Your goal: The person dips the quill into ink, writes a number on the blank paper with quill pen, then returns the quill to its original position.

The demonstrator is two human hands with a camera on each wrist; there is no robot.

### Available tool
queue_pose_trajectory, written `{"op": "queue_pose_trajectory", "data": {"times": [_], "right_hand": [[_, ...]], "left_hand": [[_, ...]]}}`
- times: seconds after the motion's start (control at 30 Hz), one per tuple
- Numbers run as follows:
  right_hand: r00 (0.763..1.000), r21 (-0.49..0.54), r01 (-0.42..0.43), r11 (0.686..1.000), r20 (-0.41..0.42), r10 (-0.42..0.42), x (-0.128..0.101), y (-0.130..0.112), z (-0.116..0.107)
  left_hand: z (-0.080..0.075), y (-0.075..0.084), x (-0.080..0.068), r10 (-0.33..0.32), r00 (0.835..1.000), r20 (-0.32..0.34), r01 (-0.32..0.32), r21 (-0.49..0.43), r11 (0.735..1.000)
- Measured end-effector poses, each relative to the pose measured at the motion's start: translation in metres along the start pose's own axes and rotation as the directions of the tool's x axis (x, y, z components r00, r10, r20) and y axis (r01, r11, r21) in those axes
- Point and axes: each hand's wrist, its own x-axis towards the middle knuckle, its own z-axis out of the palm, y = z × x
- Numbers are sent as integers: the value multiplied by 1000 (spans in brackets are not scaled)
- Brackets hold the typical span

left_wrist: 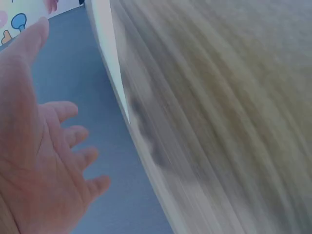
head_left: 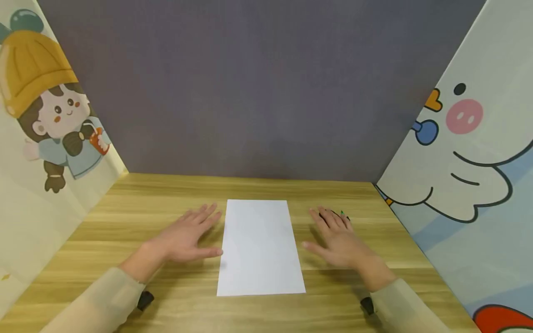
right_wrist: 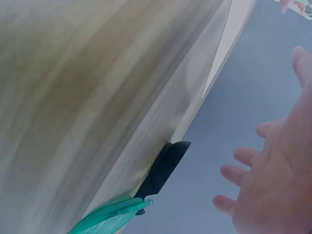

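A white sheet of paper (head_left: 260, 247) lies flat in the middle of the wooden table (head_left: 125, 208), long side running away from me. My left hand (head_left: 187, 238) is spread palm down just left of the sheet, fingers straight, holding nothing. My right hand (head_left: 335, 238) is spread the same way just right of it. Scissors (head_left: 339, 214) with a dark blade and green handles lie at the right hand's fingertips, mostly hidden by them. The right wrist view shows the scissors (right_wrist: 163, 168) on the table, apart from the open palm (right_wrist: 273, 190). The left wrist view shows the open left palm (left_wrist: 44, 165) and the paper's edge (left_wrist: 105, 44).
A grey panel (head_left: 258, 92) closes the back of the table. Cartoon-printed panels stand at the left (head_left: 41, 138) and right (head_left: 470, 152) sides. Bare wood lies in front of and behind the paper.
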Motion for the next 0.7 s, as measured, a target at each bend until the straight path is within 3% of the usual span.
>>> {"op": "queue_pose_trajectory", "data": {"times": [0.2, 0.4, 0.7], "right_hand": [[1000, 67, -25, 997, -13, 26, -9, 14, -9], [998, 122, -54, 991, -36, 59, -23, 47, -18], [995, 230, -98, 968, 24, 95, -41, 96, -23]], "left_hand": [[-1, 2, 5, 40, 992, 119, -34, -51, 998], [1, 8, 9, 98, 975, 200, -84, -75, 994], [12, 14, 4, 123, 970, 208, -107, -83, 991]]}}
